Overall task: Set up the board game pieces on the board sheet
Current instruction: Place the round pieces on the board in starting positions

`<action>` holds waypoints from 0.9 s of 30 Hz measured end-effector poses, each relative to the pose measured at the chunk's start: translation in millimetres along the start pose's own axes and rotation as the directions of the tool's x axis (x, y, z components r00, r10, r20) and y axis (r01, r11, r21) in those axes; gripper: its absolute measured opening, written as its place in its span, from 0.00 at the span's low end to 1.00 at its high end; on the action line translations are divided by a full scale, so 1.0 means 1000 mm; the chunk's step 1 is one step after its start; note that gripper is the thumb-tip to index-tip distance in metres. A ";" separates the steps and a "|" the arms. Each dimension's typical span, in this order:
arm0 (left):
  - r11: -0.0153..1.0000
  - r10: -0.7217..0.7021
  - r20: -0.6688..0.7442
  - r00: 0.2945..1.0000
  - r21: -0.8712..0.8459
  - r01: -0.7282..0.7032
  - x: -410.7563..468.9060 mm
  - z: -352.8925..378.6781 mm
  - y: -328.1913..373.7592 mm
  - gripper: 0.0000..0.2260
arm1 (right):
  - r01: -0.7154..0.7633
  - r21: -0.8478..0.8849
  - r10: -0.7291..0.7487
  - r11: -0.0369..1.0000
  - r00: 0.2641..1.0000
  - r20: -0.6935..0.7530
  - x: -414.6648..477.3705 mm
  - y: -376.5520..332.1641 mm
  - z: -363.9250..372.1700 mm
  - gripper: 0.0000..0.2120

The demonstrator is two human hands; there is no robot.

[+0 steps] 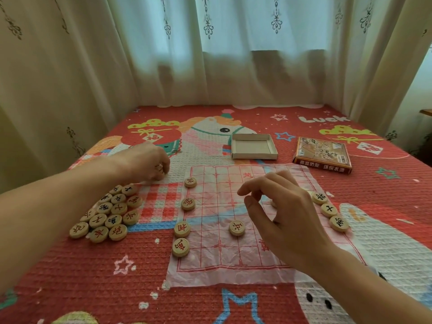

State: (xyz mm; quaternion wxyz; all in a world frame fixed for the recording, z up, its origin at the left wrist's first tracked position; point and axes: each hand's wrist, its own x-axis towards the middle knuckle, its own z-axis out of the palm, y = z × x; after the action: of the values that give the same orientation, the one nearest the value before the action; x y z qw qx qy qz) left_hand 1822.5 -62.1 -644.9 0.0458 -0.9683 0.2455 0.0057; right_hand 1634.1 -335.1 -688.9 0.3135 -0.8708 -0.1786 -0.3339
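The board sheet [210, 260] is thin crinkled paper with a red grid, lying on the red mat. Several round wooden pieces stand along its left edge [188, 204], three along its right edge [329, 210], and one [236, 228] stands near the middle. A pile of loose pieces [109, 213] lies left of the sheet. My left hand [149, 160] reaches to the far end of that pile with its fingers curled down onto the mat; what is under them is hidden. My right hand [278, 211] hovers over the sheet's middle, fingers loosely spread and holding nothing.
An empty white box tray [253, 153] sits beyond the sheet. The printed box lid [322, 155] lies to its right. The red patterned mat [93, 277] covers the whole surface. Curtains hang close behind and on both sides.
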 end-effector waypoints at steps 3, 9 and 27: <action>0.999 -0.049 -0.044 0.998 -0.017 0.048 -0.002 -0.010 -0.014 0.05 | 0.010 -0.012 -0.009 1.000 1.000 0.010 0.000 0.000 0.000 0.08; 0.989 -0.128 -0.004 0.992 0.077 0.128 -0.003 -0.015 -0.047 0.07 | 0.013 -0.023 -0.012 1.000 1.000 0.024 -0.001 -0.001 0.001 0.06; 0.987 -0.023 0.085 0.996 0.158 0.009 -0.034 -0.018 -0.052 0.13 | 0.022 -0.034 -0.020 0.999 0.998 0.053 -0.002 -0.003 0.005 0.05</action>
State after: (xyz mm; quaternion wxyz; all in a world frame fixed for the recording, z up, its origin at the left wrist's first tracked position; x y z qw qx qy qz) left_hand 1817.1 -2.4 -621.8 0.1326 -0.9625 0.2351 0.0281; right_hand 1633.5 -330.0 -691.4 0.2903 -0.8826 -0.1903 -0.3172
